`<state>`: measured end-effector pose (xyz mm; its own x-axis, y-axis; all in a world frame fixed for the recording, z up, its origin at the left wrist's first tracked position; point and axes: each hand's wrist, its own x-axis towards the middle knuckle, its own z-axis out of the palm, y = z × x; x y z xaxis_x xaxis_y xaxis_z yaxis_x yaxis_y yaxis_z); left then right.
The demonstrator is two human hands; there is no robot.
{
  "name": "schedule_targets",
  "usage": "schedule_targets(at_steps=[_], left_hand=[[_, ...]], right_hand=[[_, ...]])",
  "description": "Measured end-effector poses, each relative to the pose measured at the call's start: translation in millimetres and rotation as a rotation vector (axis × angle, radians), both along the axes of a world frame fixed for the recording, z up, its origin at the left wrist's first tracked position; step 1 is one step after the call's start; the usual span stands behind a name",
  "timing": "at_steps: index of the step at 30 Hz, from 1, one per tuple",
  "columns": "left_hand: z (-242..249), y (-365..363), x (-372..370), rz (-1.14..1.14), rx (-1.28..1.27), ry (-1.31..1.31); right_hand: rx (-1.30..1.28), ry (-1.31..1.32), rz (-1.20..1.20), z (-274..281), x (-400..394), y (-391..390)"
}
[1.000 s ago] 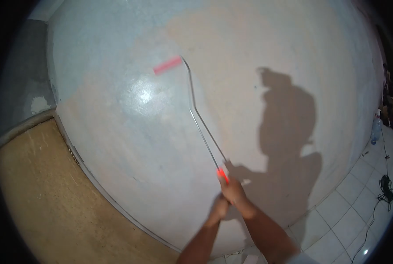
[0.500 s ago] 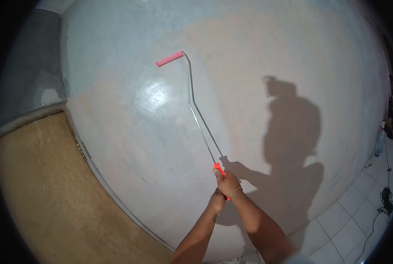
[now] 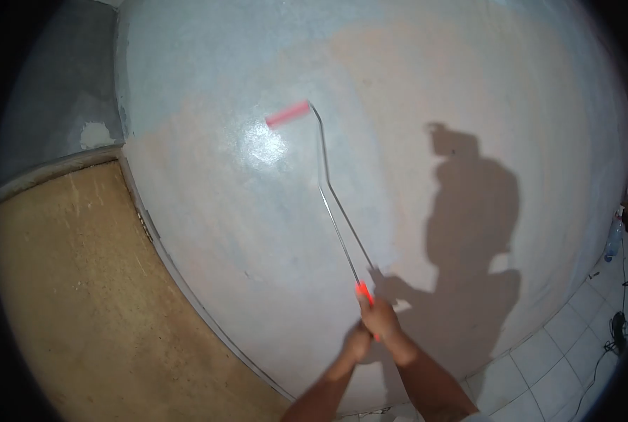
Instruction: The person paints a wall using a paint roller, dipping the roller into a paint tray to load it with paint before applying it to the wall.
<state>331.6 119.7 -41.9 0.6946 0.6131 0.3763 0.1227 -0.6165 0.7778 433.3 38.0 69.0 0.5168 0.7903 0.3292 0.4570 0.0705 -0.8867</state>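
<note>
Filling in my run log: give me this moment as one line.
right hand: shut on roller handle | left hand: shut below it | roller: on wall

Both arms stretched forward and up; right hand point(image 3: 379, 318) fisted above, left hand point(image 3: 357, 346) clenched just below

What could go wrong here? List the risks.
1. The roller sits on a glossy wet patch; working it again may leave streaks, since coverage around it already looks uneven.
2. Both hands, right and left, grip only the far end of the long thin frame, so it may flex and skip.
3. A cable lies on the floor tiles to the right: a trip hazard.
</note>
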Motion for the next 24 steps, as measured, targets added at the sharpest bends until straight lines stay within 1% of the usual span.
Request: schedule_targets(at_steps=[1,2,3,4,5,6,7,8,9,10,11,12,13,14,15,16,17,18,19,20,21,22,23,24], left_hand=[[76.3,-23.0,-1.3,0.149,-0.203,0.137],[150.7,-48.0,5.8,0.298,-0.404,0.269],[140.9,-39.3,1.0,0.3,-0.403,0.267],[109.2,-21.5,-5.2,0.236,-0.312,0.297],[63.0,1.5,-11.7,0.167,-0.219,0.326],[-53.0,36.8,-22.8,-0.26,-0.029,-0.212],[-39.8,-37.3,-22.4,0.178,-0.396,0.066],[-96.4,-42.7,-26.0,0.162,-0.412,0.088],[-155.1,-40.6,-27.7,0.107,-0.386,0.082],[-188.9,-47.2,-32.0,0.09,-0.388,0.089],[-202.1,-54.4,-37.0,0.076,-0.398,0.101],[-212.0,-58.2,-42.9,0.063,-0.414,0.111],[-204.5,-66.3,-50.1,0.053,-0.433,0.126],[-194.2,-62.9,-58.2,0.049,-0.461,0.138],[-144.5,-55.3,-62.4,0.055,-0.519,0.16],[-74.4,-45.7,-63.3,0.075,-0.575,0.176],[-2.5,-49.6,-63.9,0.1,-0.474,-0.076],[44.9,-38.5,-62.2,0.145,-0.458,0.003],[92.2,-27.4,-60.6,0.186,-0.443,0.083],[139.4,-16.4,-59.1,0.223,-0.428,0.164],[142.3,1.4,-55.8,0.18,-0.419,0.045],[131.7,6.3,-58.0,0.173,-0.424,0.043],[106.7,6.6,-65.4,0.153,-0.297,0.201],[30.5,18.7,-74.6,0.029,-0.286,0.01]], right_hand=[[0.118,-0.003,0.027,32.8,0.9,15.5],[0.116,-0.005,0.061,60.8,1.3,18.5],[0.102,0.012,0.054,58.2,-2.3,24.5],[0.081,0.028,0.047,46.9,-5.7,33.8],[0.084,-0.007,-0.03,5.1,-11.9,42.2],[0.037,0.04,0.014,-24.2,-22.4,16.0],[0.063,0.084,0.077,-86.8,-28.8,2.7],[-0.205,0.048,0.103,-138.0,-36.6,-21.5],[-0.291,0.088,0.067,-183.7,-52.0,-53.5],[-0.335,0.277,0.002,-198.4,-72.5,-90.3],[-0.328,0.271,0.002,-192.2,-77.5,-104.4],[-0.374,0.28,0.061,-185.7,-81.4,-111.6],[-0.427,0.29,0.122,-181.8,-85.9,-115.7],[-0.38,0.169,-0.007,-190.5,-82.7,-77.7],[-0.297,0.154,0.038,-141.7,-74.7,-57.5],[-0.084,0.082,0.028,-89.5,-70.7,-36.9],[-0.109,0.142,0.064,-49.3,-62.9,-2.9],[-0.114,0.139,0.118,11.2,-62.1,4.8],[0.021,0.044,-0.007,43.9,-62.7,23.7],[0.034,0.031,0.038,65.2,-58.4,41.6],[0.037,0.035,0.059,68.8,-56.0,60.2],[0.032,0.031,0.053,56.0,-57.9,65.9],[-0.001,0.055,0.044,29.6,-64.0,65.5],[-0.031,0.08,0.032,-1.0,-69.9,62.0]])
